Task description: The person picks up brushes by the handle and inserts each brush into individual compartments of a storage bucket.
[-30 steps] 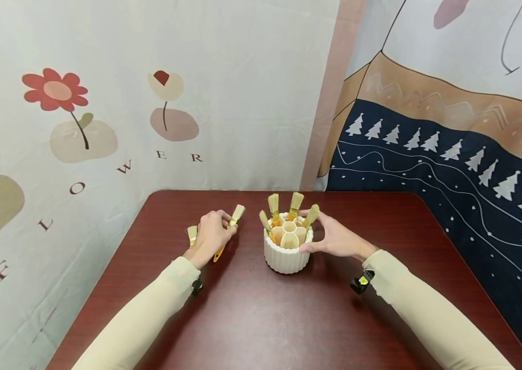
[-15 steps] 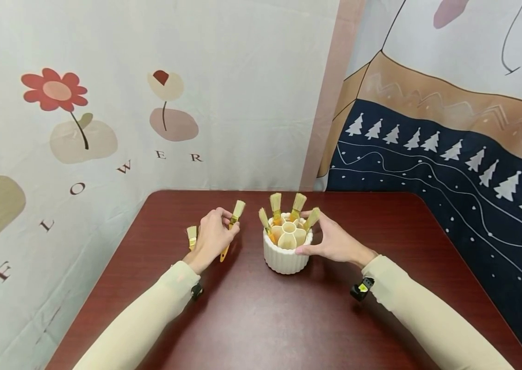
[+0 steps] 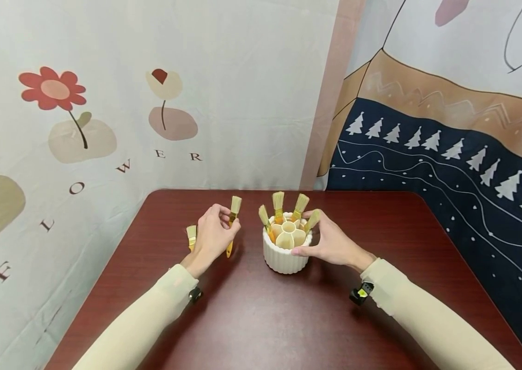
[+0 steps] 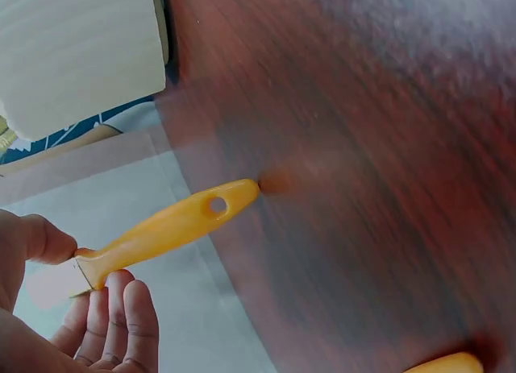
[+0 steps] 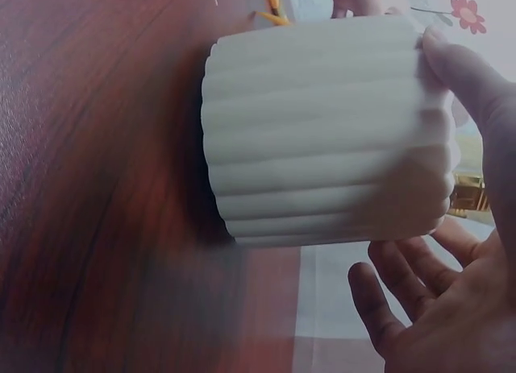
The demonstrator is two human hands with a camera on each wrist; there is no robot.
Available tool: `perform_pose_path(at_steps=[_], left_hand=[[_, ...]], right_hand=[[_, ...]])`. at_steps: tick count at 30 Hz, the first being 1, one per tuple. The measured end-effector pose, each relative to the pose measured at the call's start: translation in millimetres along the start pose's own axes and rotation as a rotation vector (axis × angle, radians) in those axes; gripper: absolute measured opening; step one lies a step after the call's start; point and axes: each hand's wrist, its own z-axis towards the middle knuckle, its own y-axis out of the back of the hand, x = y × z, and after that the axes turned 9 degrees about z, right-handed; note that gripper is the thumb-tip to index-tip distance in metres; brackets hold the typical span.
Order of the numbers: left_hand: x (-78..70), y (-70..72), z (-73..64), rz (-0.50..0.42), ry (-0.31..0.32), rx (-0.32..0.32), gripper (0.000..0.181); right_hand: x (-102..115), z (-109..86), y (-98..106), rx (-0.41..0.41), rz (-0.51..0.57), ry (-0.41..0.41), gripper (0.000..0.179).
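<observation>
My left hand (image 3: 213, 232) pinches a paintbrush (image 3: 235, 206) near its metal band, bristles up. In the left wrist view its yellow handle (image 4: 169, 228) points down, the tip close to the table. With thumb and fingers around the rim, my right hand (image 3: 332, 240) holds a white ribbed brush holder (image 3: 285, 260) that stands on the table. Inside are petal-shaped compartments, several of them with brushes (image 3: 278, 203) standing bristles up. The right wrist view shows the holder's fluted wall (image 5: 322, 131) between thumb and fingers.
Another paintbrush (image 3: 191, 234) lies on the table left of my left hand, its handle partly hidden by the hand. The dark red table (image 3: 279, 324) meets printed cloth hangings (image 3: 252, 103) at the back and sides.
The left hand has tilted the held brush more upright, its handle end swinging to the right. The right hand has stayed on the holder, which has turned slightly with its brushes.
</observation>
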Motion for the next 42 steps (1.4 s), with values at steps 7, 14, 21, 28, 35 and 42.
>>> perform_pose_path(at_steps=[7,14,21,28,35,42], left_hand=[[-5.8,3.3,-5.1,-0.046,-0.033,-0.042,0.031],[-16.7,9.7,-14.0,-0.143,-0.101,-0.082,0.03],[-31.1,18.7,-23.4,-0.191,-0.158,-0.123,0.031],[-43.4,27.3,-30.7,-0.217,-0.213,-0.155,0.032],[-54.4,35.5,-35.4,-0.272,-0.271,-0.221,0.03],[-63.1,41.2,-41.0,-0.318,-0.319,-0.277,0.029]], right_hand=[[2.2,-2.2,-7.8,-0.05,-0.007,0.021,0.096],[9.0,-5.1,-14.9,-0.105,-0.012,0.039,0.094],[14.5,-9.4,-23.0,-0.158,-0.061,0.029,0.101],[17.4,-13.5,-30.5,-0.211,-0.088,-0.004,0.101],[22.1,-15.8,-38.7,-0.26,-0.12,-0.039,0.097],[24.2,-19.5,-39.7,-0.278,-0.157,-0.043,0.097]])
